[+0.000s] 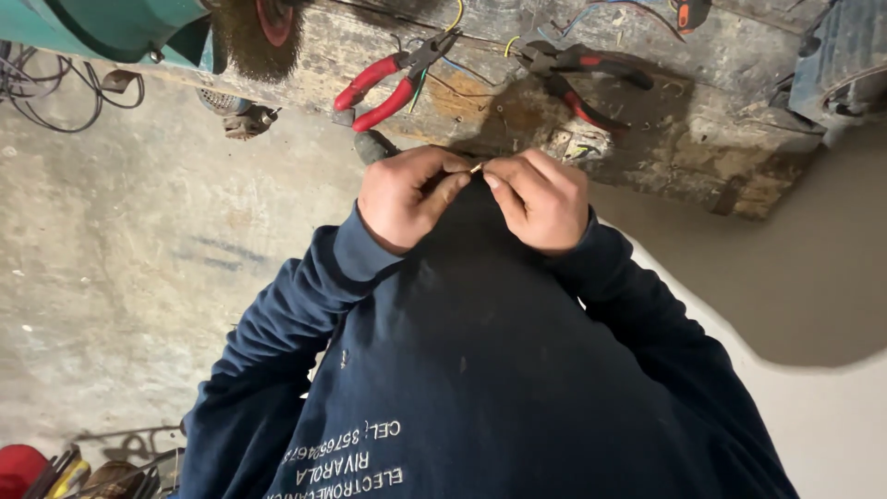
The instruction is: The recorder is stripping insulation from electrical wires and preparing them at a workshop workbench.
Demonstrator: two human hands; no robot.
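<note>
We hold a thin wire end (476, 168) pinched between the fingertips of our left hand (407, 196) and right hand (540, 201), both closed tight on it, just in front of our chest and at the near edge of the worn wooden bench (702, 139). Only a short, pale tip shows between the thumbs, so we cannot tell its length or where the rest runs. We judge it very light, springy and easily bent or frayed, and small enough to slip from the pads; the surest hold seems to be close behind the bare tip, one hand on each side. On the bench beyond the hands lie red-handled pliers (388, 83) to the left and black-and-red pliers (577, 74) to the right, among loose coloured wires (457, 18). Room is tight toward the bench edge and our dark blue sweatshirt (480, 370), while the concrete floor (129, 240) to the left lies open.
</note>
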